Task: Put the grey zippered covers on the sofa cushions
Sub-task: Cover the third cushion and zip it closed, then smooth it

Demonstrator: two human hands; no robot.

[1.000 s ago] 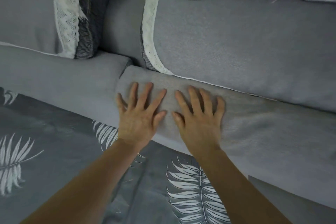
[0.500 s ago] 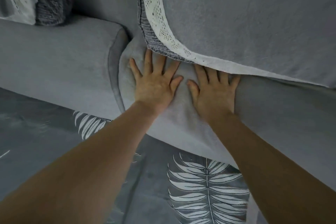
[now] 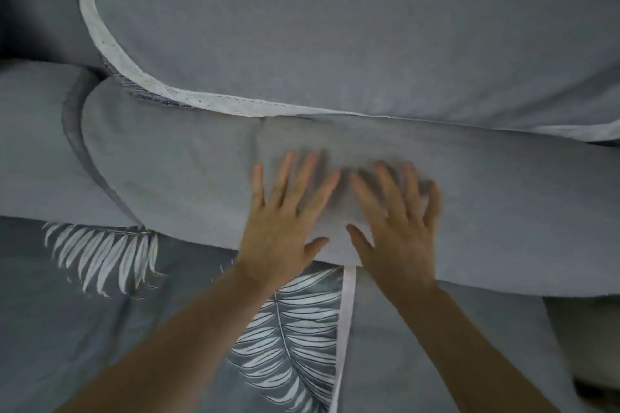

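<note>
Bare forearms reach in from six o'clock. The left hand (image 3: 285, 221) and right hand (image 3: 399, 231) lie side by side, fingers spread, palms flat on the long grey fabric-covered sofa cushion (image 3: 167, 157) running nine to three o'clock under a lace-edged grey throw (image 3: 302, 27).

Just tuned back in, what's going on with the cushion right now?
A person has the left hand and right hand flat, fingers spread, on the grey covered cushion. Neither hand grips anything. A lace-trimmed grey throw overlaps the cushion's far edge; leaf-print fabric lies below. No zipper shows.
</note>
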